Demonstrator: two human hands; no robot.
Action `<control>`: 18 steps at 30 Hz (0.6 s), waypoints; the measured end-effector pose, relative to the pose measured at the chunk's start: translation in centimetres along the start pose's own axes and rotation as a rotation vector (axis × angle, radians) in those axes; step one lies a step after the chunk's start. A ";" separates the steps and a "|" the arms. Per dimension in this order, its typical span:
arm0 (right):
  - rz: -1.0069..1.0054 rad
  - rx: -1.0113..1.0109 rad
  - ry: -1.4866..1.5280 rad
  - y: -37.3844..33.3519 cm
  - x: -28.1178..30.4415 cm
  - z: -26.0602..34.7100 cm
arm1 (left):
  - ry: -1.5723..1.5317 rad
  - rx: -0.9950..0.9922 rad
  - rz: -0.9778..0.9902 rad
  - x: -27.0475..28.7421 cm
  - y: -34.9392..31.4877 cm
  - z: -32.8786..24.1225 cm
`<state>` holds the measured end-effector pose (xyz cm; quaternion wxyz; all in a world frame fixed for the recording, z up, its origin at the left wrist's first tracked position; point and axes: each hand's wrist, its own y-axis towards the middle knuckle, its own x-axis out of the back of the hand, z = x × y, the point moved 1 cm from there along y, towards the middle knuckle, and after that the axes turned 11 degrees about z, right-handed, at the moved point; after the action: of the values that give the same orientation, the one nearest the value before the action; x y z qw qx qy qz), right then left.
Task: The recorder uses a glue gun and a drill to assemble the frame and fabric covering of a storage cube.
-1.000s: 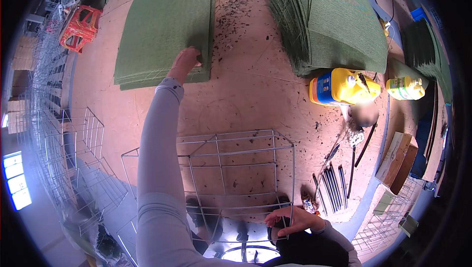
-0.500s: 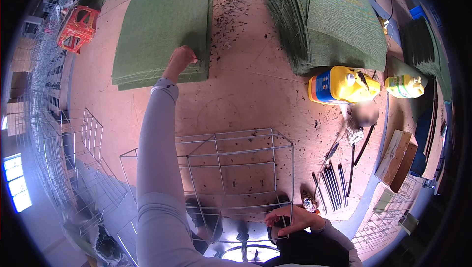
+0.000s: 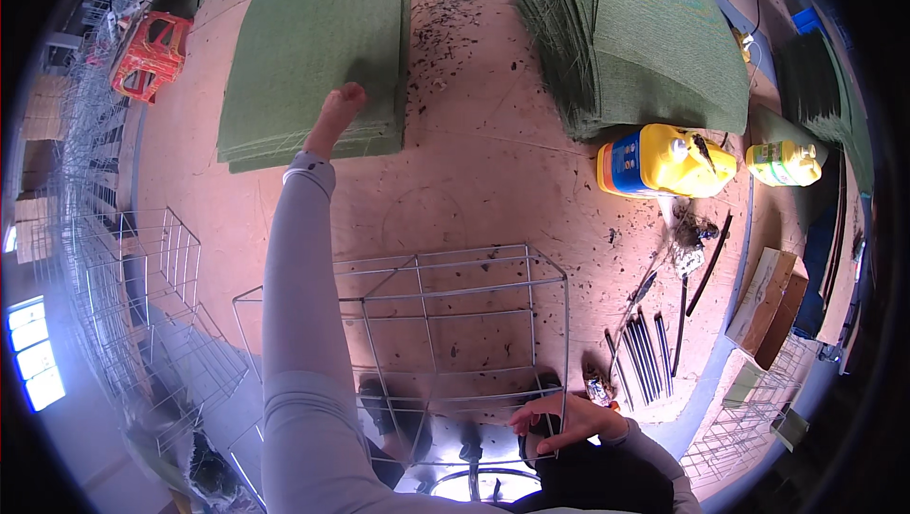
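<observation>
My left hand (image 3: 342,108) is reached out over the near part of a stack of green woven sheets (image 3: 308,50). Its fingers are curled in, and what they may hold cannot be made out. In front of me stands a wire basket (image 3: 424,301) of thin metal rods, partly covered by my left forearm. At the basket's near right corner is my right hand (image 3: 569,421), its curved fingers around the wire.
Another stack of green sheets (image 3: 654,45) lies at the far right, with a yellow jug (image 3: 668,163) before it. Several black rods (image 3: 649,353) lie near a dirty brush (image 3: 687,253). A wooden box (image 3: 763,306) is at the right, a red stool (image 3: 152,54) at the far left.
My left hand has shifted slightly left and away from me above the green stack, its fingers more curled. My right hand and the wire basket stay in place.
</observation>
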<state>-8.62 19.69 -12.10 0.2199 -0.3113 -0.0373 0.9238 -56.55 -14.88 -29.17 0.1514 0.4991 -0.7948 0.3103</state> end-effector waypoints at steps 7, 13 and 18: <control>-0.023 0.038 -0.028 0.5 -0.4 0.5 | -0.209 -0.309 -0.503 8.2 -2.5 -6.6; -0.159 0.130 -0.032 -0.4 -1.9 -0.5 | -0.048 -0.387 -0.561 14.3 -15.0 -24.6; -0.527 0.052 -0.224 -1.5 -3.3 -0.7 | 0.166 -0.426 -0.548 11.1 -28.1 -30.4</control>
<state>-5.28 19.55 -10.53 0.4546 -0.1814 -0.1174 0.8641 -38.80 -11.80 9.69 0.3935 0.6241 -0.6633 0.1251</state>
